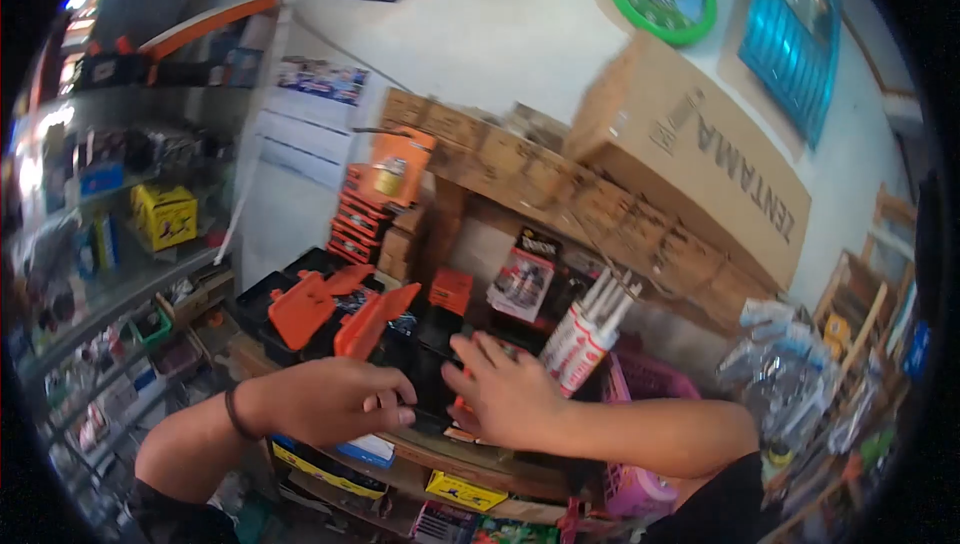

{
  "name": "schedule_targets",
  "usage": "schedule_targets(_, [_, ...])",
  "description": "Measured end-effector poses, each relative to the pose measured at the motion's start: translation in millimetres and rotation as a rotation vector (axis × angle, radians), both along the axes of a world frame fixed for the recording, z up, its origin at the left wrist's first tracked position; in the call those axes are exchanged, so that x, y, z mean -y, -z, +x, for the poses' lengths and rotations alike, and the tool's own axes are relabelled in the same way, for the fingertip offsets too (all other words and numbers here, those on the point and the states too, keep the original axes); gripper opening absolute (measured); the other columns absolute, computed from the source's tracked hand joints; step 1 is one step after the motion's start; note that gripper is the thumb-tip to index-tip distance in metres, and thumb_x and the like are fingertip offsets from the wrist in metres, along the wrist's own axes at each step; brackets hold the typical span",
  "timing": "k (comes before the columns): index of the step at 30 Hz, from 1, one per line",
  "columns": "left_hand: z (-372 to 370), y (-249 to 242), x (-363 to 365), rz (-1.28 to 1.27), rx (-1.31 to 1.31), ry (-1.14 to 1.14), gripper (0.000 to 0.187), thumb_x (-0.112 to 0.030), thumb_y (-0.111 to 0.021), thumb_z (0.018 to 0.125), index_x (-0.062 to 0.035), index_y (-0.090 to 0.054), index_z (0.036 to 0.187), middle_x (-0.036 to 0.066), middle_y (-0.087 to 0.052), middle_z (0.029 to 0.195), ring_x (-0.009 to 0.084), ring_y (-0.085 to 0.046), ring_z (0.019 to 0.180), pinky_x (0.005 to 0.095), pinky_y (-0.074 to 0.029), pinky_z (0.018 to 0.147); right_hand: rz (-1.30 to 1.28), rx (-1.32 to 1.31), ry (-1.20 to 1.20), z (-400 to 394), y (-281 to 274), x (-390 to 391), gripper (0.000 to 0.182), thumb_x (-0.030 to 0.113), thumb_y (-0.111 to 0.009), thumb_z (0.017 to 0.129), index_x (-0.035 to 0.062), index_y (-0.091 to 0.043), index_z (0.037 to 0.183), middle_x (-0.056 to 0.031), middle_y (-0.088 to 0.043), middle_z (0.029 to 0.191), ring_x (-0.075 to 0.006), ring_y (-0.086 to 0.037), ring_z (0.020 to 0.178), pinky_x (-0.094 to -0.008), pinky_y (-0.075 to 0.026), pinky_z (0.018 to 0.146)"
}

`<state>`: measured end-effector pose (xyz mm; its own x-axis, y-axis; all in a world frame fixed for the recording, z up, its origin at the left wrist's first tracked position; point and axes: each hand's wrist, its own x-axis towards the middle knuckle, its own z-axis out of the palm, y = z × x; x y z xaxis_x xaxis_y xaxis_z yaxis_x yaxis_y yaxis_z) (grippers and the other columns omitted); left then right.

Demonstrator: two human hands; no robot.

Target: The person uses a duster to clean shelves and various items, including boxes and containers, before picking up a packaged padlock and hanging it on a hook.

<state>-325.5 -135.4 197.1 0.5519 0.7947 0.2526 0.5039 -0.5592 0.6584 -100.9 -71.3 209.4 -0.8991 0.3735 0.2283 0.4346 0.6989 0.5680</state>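
Observation:
My left hand (345,399), with a dark band at the wrist, hovers over the front edge of the wooden shelf. Its fingers curl loosely, thumb apart, with nothing visible in them. To its right, my right hand (510,389) reaches down with spread fingers over an orange thing (463,402), mostly hidden beneath the palm and fingers. Black toolboxes (268,306) stand beyond my hands, with raised orange lids (368,324). Just past the right hand are rolled white-and-red tubes (575,344) and a stack of printed packets (522,282).
A large cardboard carton (690,144) rests on a row of small brown boxes (530,169). A pink basket (645,379) stands at the right, near plastic-wrapped goods (785,374). Glass shelving (130,294) runs along the left. Yellow boxes (467,489) lie on the lower shelf.

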Motion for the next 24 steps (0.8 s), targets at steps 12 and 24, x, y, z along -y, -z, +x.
schedule_targets(12, [163.5,-52.8,-22.3,0.163,-0.497,0.599,0.040,-0.034,-0.052,0.084,-0.0049,-0.050,0.111,0.015,-0.059,0.095,0.0297,-0.058,0.081,0.0393,-0.046,0.069,-0.104,-0.208,0.058,180.2,30.5,65.2,0.030,0.027,-0.056,0.069,0.0091,-0.054,0.093,-0.0071,-0.052,0.106,-0.0173,-0.052,0.088,-0.0315,-0.036,0.073])
schedule_targets(24, [346.6,-37.2,-79.7,0.307,-0.504,0.848,0.032,-0.028,-0.056,0.081,-0.0040,-0.055,0.102,0.015,-0.059,0.081,0.0303,-0.057,0.076,0.0389,-0.045,0.065,0.092,-0.580,0.455,372.3,43.4,66.0,0.015,0.025,-0.056,0.072,0.0101,-0.056,0.073,-0.0053,-0.055,0.073,-0.0211,-0.056,0.070,-0.0370,-0.040,0.066])
